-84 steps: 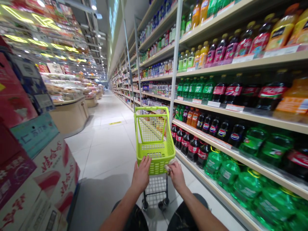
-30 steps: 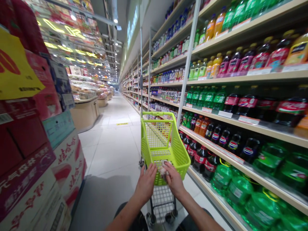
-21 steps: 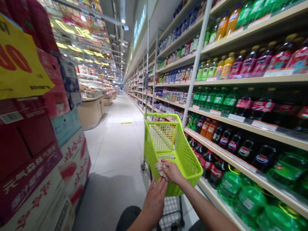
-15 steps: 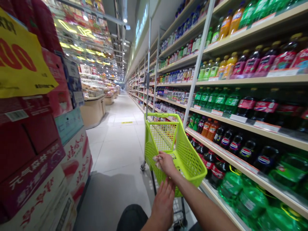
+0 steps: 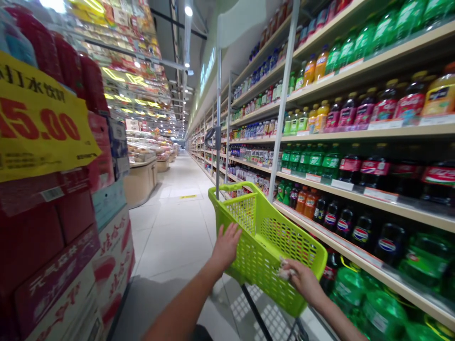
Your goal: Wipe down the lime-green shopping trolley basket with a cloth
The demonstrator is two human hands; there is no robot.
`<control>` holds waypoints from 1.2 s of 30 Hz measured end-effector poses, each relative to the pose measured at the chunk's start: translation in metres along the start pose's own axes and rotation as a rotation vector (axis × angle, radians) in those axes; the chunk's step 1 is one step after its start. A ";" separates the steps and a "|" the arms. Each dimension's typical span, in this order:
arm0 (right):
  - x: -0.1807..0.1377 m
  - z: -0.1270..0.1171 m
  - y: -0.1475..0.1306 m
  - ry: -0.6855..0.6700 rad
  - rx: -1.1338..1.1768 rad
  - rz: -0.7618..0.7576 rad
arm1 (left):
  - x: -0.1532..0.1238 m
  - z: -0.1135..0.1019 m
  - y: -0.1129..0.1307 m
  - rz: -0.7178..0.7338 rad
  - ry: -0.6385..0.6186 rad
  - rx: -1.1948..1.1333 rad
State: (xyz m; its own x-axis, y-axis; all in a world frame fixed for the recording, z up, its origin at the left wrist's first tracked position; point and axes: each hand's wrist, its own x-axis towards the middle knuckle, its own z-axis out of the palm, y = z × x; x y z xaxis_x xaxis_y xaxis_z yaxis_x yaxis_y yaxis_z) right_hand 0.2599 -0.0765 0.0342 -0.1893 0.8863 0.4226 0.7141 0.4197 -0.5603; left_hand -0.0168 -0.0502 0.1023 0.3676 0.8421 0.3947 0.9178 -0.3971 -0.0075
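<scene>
A lime-green shopping cart (image 5: pixel 270 237) stands in the aisle, angled toward the drinks shelves. My left hand (image 5: pixel 225 246) rests on the cart's left rim with its fingers stretched up. My right hand (image 5: pixel 304 280) presses a crumpled whitish cloth (image 5: pixel 285 272) against the cart's near end wall, fingers closed on it. The cart's basket looks empty.
Shelves of soft-drink bottles (image 5: pixel 355 170) run along the right. Stacked red cartons (image 5: pixel 53 246) with a yellow price sign (image 5: pixel 39 128) stand on the left. The white tiled aisle floor (image 5: pixel 177 222) stretches ahead past a counter (image 5: pixel 140 177).
The cart has swung clockwise and sits nearer. My left hand went from below the cart up to its left rim. My right hand carried the cloth from the left rim to the near end.
</scene>
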 end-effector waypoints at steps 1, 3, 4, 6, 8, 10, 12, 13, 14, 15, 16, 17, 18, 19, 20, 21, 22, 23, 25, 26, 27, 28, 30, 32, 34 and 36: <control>-0.004 -0.007 0.010 0.007 0.011 0.021 | 0.011 -0.005 -0.005 0.002 -0.003 0.041; -0.012 -0.020 0.028 0.020 0.019 0.064 | 0.030 -0.012 -0.015 -0.017 -0.013 0.116; -0.015 -0.027 0.036 0.032 0.017 0.087 | 0.037 -0.014 -0.019 -0.026 -0.018 0.149; -0.020 -0.038 0.049 0.070 0.004 0.127 | 0.045 -0.014 -0.029 -0.030 -0.024 0.200; -0.022 -0.045 0.059 0.130 -0.021 0.150 | 0.046 -0.012 -0.038 -0.014 -0.027 0.230; -0.019 -0.046 0.063 0.208 -0.050 0.155 | 0.043 -0.010 -0.043 0.018 -0.019 0.235; -0.008 -0.038 0.057 0.296 -0.058 0.148 | 0.037 -0.008 -0.042 0.045 0.005 0.220; 0.000 -0.031 0.049 0.332 -0.046 0.139 | 0.035 -0.008 -0.040 0.050 0.019 0.210; 0.011 -0.022 0.038 0.352 -0.023 0.121 | 0.032 -0.008 -0.037 0.048 0.028 0.200; 0.025 -0.011 0.024 0.360 0.011 0.099 | 0.030 -0.009 -0.033 0.042 0.032 0.192; 0.040 0.002 0.006 0.355 0.049 0.072 | 0.027 -0.010 -0.030 0.036 0.034 0.187; 0.056 0.016 -0.014 0.328 0.095 0.030 | 0.025 -0.011 -0.027 0.033 0.035 0.185; 0.074 0.031 -0.035 0.329 0.131 0.014 | 0.023 -0.012 -0.025 0.031 0.038 0.184; 0.091 0.046 -0.056 0.337 0.147 0.004 | 0.020 -0.013 -0.023 0.031 0.042 0.182; 0.106 0.060 -0.076 0.340 0.160 -0.006 | 0.017 -0.014 -0.023 0.034 0.050 0.179; 0.120 0.072 -0.093 0.343 0.170 -0.016 | 0.014 -0.014 -0.023 0.039 0.062 0.175; 0.130 0.082 -0.108 0.337 0.174 -0.035 | 0.011 -0.015 -0.023 0.047 0.076 0.169; 0.137 0.090 -0.118 0.323 0.175 -0.063 | 0.008 -0.015 -0.025 0.055 0.092 0.164; 0.137 0.095 -0.122 0.273 0.168 -0.134 | 0.002 -0.015 -0.028 0.069 0.127 0.158; 0.131 0.092 -0.116 0.246 0.161 -0.166 | -0.001 -0.015 -0.030 0.072 0.142 0.157; 0.121 0.086 -0.105 0.225 0.153 -0.188 | -0.003 -0.016 -0.031 0.073 0.155 0.158; 0.108 0.077 -0.089 0.210 0.144 -0.195 | -0.006 -0.017 -0.032 0.074 0.166 0.160; 0.077 0.054 -0.050 0.210 0.110 -0.175 | -0.011 -0.019 -0.032 0.072 0.187 0.173; 0.049 0.033 -0.014 0.247 0.040 -0.133 | -0.015 -0.022 -0.029 0.067 0.203 0.194; 0.033 0.025 0.003 0.333 -0.021 -0.069 | -0.018 -0.022 -0.024 0.061 0.215 0.220; 0.036 0.035 -0.007 0.407 -0.016 -0.030 | -0.020 -0.020 -0.018 0.060 0.230 0.247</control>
State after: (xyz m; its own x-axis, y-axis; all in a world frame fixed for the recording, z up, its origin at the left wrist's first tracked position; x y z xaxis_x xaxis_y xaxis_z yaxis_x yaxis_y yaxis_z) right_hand 0.2246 -0.0408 0.0280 0.0695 0.7229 0.6875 0.7235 0.4379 -0.5337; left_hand -0.0439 -0.0672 0.1127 0.4045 0.7040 0.5838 0.9145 -0.3193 -0.2487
